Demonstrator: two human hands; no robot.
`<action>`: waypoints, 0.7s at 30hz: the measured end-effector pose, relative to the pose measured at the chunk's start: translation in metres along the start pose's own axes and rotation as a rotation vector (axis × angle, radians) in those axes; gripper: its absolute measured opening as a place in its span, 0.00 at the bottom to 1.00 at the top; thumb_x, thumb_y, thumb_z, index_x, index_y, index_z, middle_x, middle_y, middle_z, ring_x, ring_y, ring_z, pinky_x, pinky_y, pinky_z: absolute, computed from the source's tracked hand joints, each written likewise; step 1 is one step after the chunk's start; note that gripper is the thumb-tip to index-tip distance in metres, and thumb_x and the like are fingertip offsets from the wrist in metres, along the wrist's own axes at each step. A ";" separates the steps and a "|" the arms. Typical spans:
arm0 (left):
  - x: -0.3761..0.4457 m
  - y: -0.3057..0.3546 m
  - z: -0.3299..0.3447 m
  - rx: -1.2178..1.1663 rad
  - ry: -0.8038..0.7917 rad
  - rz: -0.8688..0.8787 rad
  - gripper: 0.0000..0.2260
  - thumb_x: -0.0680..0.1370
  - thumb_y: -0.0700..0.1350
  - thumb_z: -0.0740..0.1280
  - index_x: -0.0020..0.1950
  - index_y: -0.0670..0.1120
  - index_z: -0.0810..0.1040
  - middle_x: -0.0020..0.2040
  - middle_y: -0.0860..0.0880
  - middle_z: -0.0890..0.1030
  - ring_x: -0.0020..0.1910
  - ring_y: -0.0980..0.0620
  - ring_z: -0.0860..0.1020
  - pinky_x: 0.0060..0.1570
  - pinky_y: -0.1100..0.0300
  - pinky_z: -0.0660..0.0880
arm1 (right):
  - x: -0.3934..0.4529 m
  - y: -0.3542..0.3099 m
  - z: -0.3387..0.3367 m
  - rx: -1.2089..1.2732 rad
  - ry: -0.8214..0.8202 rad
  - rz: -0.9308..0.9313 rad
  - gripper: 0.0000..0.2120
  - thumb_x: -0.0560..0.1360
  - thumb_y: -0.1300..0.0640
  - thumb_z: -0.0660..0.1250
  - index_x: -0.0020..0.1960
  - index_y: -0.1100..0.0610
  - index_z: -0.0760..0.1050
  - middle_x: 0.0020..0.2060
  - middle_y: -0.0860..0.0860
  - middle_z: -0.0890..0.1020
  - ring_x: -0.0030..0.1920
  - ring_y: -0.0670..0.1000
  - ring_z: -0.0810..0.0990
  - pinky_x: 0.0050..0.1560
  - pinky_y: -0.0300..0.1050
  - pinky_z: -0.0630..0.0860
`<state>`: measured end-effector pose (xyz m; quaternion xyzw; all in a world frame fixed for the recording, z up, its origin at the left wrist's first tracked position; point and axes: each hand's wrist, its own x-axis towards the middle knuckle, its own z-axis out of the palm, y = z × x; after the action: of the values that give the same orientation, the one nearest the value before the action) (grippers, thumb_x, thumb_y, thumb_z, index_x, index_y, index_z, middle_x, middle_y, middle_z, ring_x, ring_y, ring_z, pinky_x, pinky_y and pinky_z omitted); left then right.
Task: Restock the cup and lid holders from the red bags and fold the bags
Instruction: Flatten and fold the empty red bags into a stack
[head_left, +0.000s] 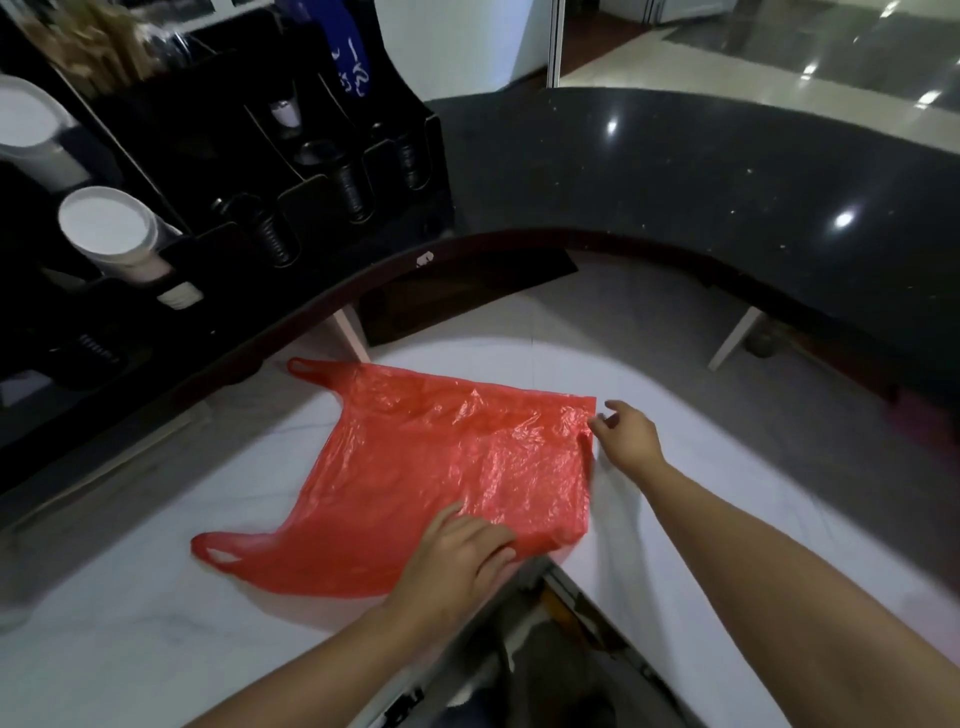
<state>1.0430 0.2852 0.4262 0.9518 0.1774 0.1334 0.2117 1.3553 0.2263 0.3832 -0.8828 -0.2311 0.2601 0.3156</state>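
A red plastic bag (436, 467) lies spread flat on the white marble counter (156, 597), its two handles pointing left. My left hand (460, 558) presses flat on the bag's near edge with straight fingers. My right hand (626, 434) pinches the bag's far right corner between thumb and fingers. The black cup and lid holder (249, 171) stands at the upper left on the dark raised counter. It holds white cup stacks (111, 228) and black lids (350, 192).
A curved black granite counter (701, 176) arcs across the back and right. A blue and white package (353, 57) sticks up behind the holder. Below the white counter's inner edge is a dark gap (561, 649) in front of me.
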 end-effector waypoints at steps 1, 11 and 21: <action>0.000 -0.001 -0.001 -0.001 -0.002 0.004 0.09 0.83 0.55 0.61 0.56 0.57 0.79 0.48 0.61 0.81 0.49 0.62 0.77 0.73 0.58 0.59 | 0.008 -0.003 0.004 0.000 0.009 -0.002 0.26 0.80 0.50 0.68 0.74 0.61 0.71 0.62 0.59 0.82 0.63 0.60 0.79 0.61 0.48 0.73; 0.019 -0.004 -0.016 -0.042 0.023 -0.013 0.11 0.82 0.54 0.63 0.55 0.52 0.83 0.49 0.57 0.81 0.50 0.57 0.77 0.72 0.54 0.64 | 0.012 -0.024 0.016 0.056 0.035 -0.065 0.07 0.76 0.59 0.68 0.50 0.56 0.83 0.47 0.51 0.84 0.48 0.53 0.82 0.43 0.40 0.72; 0.103 -0.002 -0.040 -0.045 0.039 0.032 0.07 0.80 0.50 0.68 0.55 0.51 0.84 0.73 0.51 0.73 0.75 0.48 0.66 0.74 0.51 0.63 | -0.079 -0.060 -0.038 0.262 -0.159 -0.256 0.14 0.80 0.57 0.69 0.46 0.37 0.83 0.45 0.36 0.86 0.48 0.37 0.83 0.48 0.28 0.75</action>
<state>1.1225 0.3419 0.4784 0.9467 0.1629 0.1591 0.2276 1.3040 0.2063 0.4739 -0.7742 -0.3297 0.3149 0.4391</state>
